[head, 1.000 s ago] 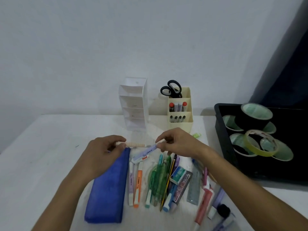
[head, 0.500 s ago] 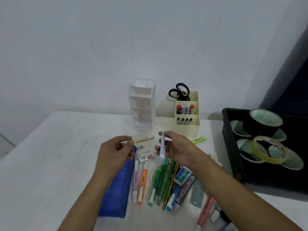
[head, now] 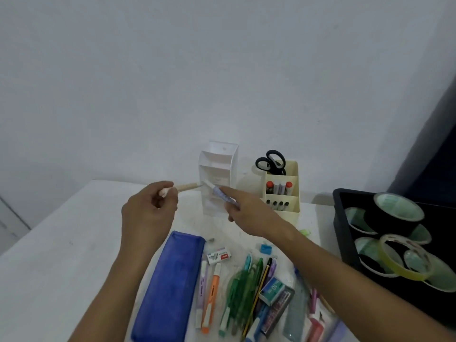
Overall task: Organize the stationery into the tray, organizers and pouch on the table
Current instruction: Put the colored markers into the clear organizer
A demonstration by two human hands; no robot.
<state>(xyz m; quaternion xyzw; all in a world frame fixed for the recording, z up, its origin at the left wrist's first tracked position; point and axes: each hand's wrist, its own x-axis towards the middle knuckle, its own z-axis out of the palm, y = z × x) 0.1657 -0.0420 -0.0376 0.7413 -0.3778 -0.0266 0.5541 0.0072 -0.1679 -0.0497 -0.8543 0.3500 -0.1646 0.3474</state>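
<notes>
Both hands raised, left hand (head: 150, 208) gripping beige pen (head: 186, 187), right hand (head: 246, 213) pinching lilac pen (head: 220, 193)

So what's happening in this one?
A person is sorting stationery on a white table. The right hand holds a lilac pen with its tip at the white organizer. The left hand grips a beige pen pointing the same way. The cream organizer already holds scissors and markers, and the black tray holds tape rolls. A blue pouch and many loose pens lie unsorted in front.
</notes>
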